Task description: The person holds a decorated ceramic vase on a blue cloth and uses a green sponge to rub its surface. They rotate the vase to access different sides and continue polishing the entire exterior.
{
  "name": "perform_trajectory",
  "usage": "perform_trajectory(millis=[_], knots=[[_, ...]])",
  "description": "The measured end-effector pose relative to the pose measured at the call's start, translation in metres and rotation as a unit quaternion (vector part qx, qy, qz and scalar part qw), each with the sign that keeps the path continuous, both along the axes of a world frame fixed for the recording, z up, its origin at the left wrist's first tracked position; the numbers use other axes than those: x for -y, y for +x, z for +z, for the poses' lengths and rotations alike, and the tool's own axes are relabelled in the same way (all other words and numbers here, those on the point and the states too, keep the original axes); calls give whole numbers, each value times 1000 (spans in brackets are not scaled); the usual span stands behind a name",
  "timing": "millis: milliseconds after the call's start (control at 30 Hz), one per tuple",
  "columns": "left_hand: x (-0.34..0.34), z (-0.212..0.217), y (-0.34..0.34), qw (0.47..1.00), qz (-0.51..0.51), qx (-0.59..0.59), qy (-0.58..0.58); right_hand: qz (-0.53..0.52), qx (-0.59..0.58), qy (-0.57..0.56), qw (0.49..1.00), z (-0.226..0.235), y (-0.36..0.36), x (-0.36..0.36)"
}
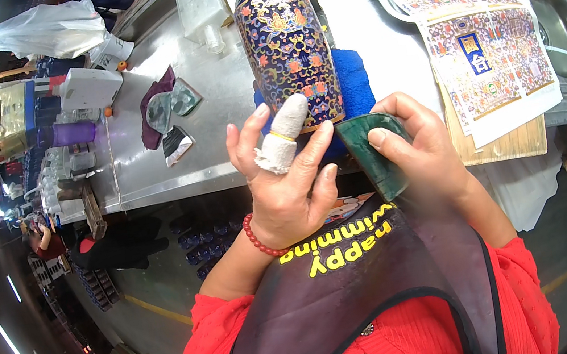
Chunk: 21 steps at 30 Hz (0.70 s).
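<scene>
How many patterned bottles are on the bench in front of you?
1: the dark blue patterned bottle lies neck-away, with blue cloth showing beside it and its base by the left hand. Others may be hidden.

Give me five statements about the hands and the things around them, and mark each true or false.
1. The right hand grips a dark green piece. True.
2. The red bracelet is on the right arm. False: it is on the left.
3. A grey cover sits on a left hand finger. True.
4. The bottle's neck points toward the person. False: it points away.
5. The printed sheets lie right of the bottle. True.
</scene>
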<state>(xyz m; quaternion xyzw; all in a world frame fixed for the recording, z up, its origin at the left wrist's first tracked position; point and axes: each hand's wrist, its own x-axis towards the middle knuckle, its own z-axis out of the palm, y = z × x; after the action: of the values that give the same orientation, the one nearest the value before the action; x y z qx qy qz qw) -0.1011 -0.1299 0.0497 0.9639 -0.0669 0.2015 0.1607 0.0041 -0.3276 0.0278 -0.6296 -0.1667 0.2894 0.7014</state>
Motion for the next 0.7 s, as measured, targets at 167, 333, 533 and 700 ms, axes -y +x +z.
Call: perform_trajectory(millis=[167,333,533,700], knots=[[-2,3,0,999,-16,2,-34,-1,-6,11,1000,-1,-1,1],[-12,9,17,998,17,57,-13,4,-19,8,1000,-1,-2,1],[-9,37,42,989,-36,14,145,2,-3,1,1000,-1,-3,1],[-5,52,57,967,-69,-38,241,-3,-2,-6,1000,-1,-2,3]])
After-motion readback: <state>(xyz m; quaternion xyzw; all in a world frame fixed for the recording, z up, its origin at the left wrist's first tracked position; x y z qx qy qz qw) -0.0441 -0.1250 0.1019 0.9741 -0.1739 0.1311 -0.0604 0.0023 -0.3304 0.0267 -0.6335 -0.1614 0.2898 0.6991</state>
